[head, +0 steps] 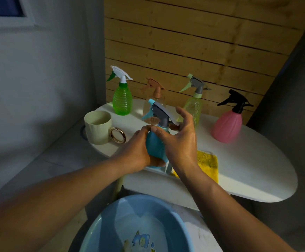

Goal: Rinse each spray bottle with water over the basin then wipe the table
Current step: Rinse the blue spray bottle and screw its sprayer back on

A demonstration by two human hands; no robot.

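Cream mug (98,127) with a gold ring handle stands at the left end of the white table (248,171). Behind it, a green ribbed spray bottle (122,101) with a white trigger head, then a clear bottle (154,102) with a tan head. Left hand (139,150) has its grip wrapped round the body of the blue spray bottle (156,144): rounded teal body, grey head, light-blue trigger, held upright above the table's near edge. Right hand (179,137) grips the neck, thumb in front, fingers curled behind under the head. Further right: pale yellow-green bottle (193,108), yellow cloth (207,163), pink bottle (227,127) with a black head. Blue basin (97,231) sits below the table, nearest the camera.
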